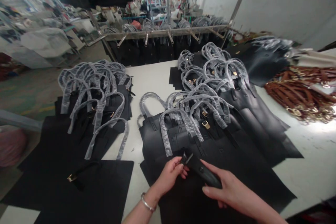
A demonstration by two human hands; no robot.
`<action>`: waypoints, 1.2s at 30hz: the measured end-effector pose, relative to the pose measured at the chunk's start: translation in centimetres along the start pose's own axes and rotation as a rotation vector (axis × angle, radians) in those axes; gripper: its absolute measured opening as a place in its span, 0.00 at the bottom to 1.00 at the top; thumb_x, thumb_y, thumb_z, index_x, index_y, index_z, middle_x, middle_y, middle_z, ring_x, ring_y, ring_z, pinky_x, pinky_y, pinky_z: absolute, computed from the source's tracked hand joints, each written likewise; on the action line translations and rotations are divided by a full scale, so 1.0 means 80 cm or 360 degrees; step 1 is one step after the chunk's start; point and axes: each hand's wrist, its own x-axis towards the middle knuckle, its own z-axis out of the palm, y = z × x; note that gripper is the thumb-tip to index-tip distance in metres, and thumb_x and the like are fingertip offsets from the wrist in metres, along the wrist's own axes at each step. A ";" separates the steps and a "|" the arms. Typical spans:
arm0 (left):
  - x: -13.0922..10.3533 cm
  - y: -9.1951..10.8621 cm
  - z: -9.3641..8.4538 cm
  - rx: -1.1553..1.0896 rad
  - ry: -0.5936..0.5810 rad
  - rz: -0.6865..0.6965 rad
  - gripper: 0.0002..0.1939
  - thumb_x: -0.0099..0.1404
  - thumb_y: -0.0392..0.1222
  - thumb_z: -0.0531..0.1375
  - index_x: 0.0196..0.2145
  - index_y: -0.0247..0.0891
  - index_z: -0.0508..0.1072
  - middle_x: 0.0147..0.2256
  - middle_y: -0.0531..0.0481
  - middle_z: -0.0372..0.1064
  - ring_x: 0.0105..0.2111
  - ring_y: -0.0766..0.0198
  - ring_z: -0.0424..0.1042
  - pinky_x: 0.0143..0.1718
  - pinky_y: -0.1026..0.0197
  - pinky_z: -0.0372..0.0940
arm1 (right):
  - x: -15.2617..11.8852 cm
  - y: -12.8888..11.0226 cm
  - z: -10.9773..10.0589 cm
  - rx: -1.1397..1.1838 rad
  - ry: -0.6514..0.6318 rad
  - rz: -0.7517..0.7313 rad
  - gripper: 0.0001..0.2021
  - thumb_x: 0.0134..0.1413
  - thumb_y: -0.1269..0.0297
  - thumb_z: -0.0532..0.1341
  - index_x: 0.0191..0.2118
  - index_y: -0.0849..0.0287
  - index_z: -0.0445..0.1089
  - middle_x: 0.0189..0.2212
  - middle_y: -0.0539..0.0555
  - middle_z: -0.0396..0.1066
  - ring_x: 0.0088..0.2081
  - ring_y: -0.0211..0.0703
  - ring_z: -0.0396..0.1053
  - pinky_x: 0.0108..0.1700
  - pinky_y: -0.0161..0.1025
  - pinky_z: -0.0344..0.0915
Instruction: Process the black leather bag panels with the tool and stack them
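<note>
In my right hand (pixel 223 187) is a black hand-held trimmer (pixel 206 174), its body wrapped by my fingers and its narrow end pointing up and left. My left hand (pixel 173 171), with a silver bangle on the wrist, is closed in a pinch right at the trimmer's tip. A small dark piece shows at those fingertips, too unclear to name. Both hands are over a flat black bag panel (pixel 189 196). Just beyond them lie stacked black panels with plastic-wrapped handles (pixel 165 133) and a gold buckle (pixel 206 125).
A second pile of black panels (pixel 112 182) with wrapped handles lies on the left of the white table (pixel 147 77). Brown straps with metal rings (pixel 299 94) are heaped at the right. Behind the table stands a metal rack (pixel 157 35) with protruding pegs.
</note>
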 end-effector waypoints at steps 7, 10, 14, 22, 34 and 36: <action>0.004 -0.010 0.031 0.0034 0.0077 0.0085 0.22 0.65 0.54 0.57 0.45 0.32 0.71 0.33 0.44 0.71 0.28 0.65 0.67 0.31 0.63 0.63 | -0.001 -0.004 -0.005 0.0103 0.0084 0.0006 0.35 0.51 0.63 0.61 0.65 0.54 0.53 0.21 0.45 0.70 0.15 0.32 0.65 0.18 0.27 0.61; 0.004 -0.011 0.036 0.0013 0.0167 0.0113 0.22 0.65 0.53 0.56 0.48 0.32 0.70 0.35 0.43 0.71 0.28 0.66 0.67 0.29 0.64 0.62 | -0.001 -0.004 -0.009 0.0111 0.0108 0.0002 0.36 0.51 0.62 0.62 0.65 0.55 0.52 0.20 0.45 0.70 0.16 0.33 0.66 0.18 0.28 0.62; 0.003 -0.011 0.042 0.0087 0.0177 0.0118 0.22 0.67 0.52 0.55 0.48 0.31 0.69 0.28 0.47 0.69 0.24 0.68 0.63 0.26 0.65 0.59 | -0.001 -0.002 -0.011 0.0102 -0.0004 -0.0006 0.35 0.50 0.62 0.62 0.64 0.54 0.54 0.23 0.46 0.72 0.16 0.32 0.66 0.18 0.28 0.62; 0.002 -0.012 0.046 0.0077 0.0251 0.0093 0.20 0.67 0.52 0.55 0.46 0.31 0.70 0.26 0.48 0.68 0.22 0.69 0.61 0.24 0.66 0.56 | -0.003 -0.004 -0.009 0.0089 0.0000 -0.0009 0.34 0.50 0.63 0.62 0.64 0.54 0.55 0.22 0.45 0.71 0.16 0.32 0.65 0.18 0.28 0.62; -0.004 -0.006 0.080 -0.0627 0.0581 -0.0122 0.20 0.62 0.51 0.61 0.42 0.30 0.72 0.36 0.40 0.72 0.36 0.60 0.72 0.38 0.60 0.64 | 0.034 0.012 -0.015 0.0045 0.0574 0.0061 0.45 0.45 0.55 0.65 0.65 0.66 0.46 0.36 0.59 0.77 0.18 0.40 0.69 0.19 0.37 0.66; -0.004 -0.003 0.086 -0.0639 0.0594 -0.0129 0.18 0.61 0.49 0.63 0.41 0.30 0.72 0.37 0.40 0.73 0.35 0.60 0.72 0.40 0.60 0.64 | 0.035 0.019 -0.011 -0.0031 0.0612 -0.0019 0.46 0.46 0.56 0.64 0.67 0.61 0.42 0.45 0.62 0.75 0.23 0.44 0.74 0.26 0.40 0.71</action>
